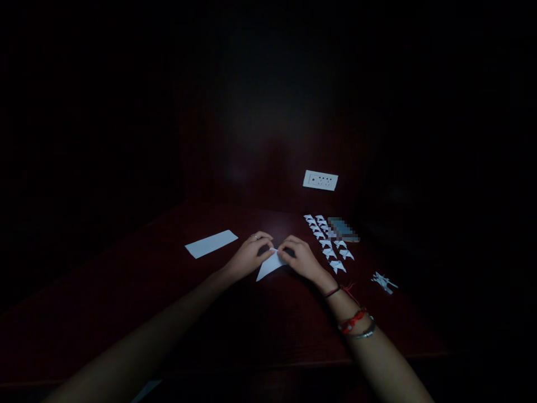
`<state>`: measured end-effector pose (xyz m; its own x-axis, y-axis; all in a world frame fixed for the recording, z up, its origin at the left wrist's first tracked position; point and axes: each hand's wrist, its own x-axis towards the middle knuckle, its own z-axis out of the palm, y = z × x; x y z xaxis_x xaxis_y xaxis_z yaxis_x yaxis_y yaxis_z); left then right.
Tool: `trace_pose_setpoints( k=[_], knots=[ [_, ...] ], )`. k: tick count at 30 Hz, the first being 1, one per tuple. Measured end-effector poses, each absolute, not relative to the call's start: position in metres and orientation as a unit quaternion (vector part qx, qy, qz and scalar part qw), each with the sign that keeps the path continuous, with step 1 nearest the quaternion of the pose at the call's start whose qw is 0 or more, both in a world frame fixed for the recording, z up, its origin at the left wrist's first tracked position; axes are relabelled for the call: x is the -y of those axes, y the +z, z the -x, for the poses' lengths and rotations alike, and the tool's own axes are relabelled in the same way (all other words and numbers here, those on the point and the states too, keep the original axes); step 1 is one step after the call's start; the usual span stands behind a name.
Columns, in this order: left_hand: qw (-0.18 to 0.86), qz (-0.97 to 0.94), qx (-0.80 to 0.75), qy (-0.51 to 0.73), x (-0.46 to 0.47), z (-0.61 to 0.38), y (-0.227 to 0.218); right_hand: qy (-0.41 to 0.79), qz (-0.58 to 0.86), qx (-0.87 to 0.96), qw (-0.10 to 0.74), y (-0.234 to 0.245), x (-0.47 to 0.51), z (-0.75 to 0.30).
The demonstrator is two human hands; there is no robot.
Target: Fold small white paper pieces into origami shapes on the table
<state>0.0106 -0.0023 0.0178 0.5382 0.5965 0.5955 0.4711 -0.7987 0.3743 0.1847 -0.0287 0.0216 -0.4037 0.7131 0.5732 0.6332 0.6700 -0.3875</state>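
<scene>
Both my hands meet over a white sheet of paper (pixel 268 266) at the middle of the dark red table. The near left corner of the paper sticks out toward me. My left hand (pixel 254 253), with a ring on one finger, pinches the paper's far edge between thumb and fingers. Close beside it my right hand (pixel 297 256) pinches the same edge, thumb and curled fingers together. The fingers hide part of the paper, so any crease there cannot be made out. Bracelets and red string circle my right wrist.
A flat white paper strip (pixel 211 244) lies to the left. Several small folded paper pieces (pixel 329 253) stand in rows at the right, near a blurred flat object (pixel 343 229). Thin paper scraps (pixel 383 282) lie farther right. A white socket plate (pixel 320 180) is on the back panel.
</scene>
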Motion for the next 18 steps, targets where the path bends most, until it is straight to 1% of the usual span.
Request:
trace_pose_setpoints(
  k=[4, 11, 18],
  knots=[
    [0.087, -0.865, -0.306, 0.387, 0.0039, -0.0112, 0.0202, 0.050, 0.406, 0.833, 0.374, 0.0224, 0.0297, -0.1844],
    [0.073, -0.880, -0.287, 0.371, 0.0082, -0.0150, 0.0187, 0.057, 0.388, 0.832, 0.392, 0.0238, 0.0322, -0.1784],
    [0.052, -0.877, -0.295, 0.376, 0.0102, -0.0127, 0.0185, 0.074, 0.392, 0.851, 0.342, 0.0251, 0.0287, -0.1856]
  ],
)
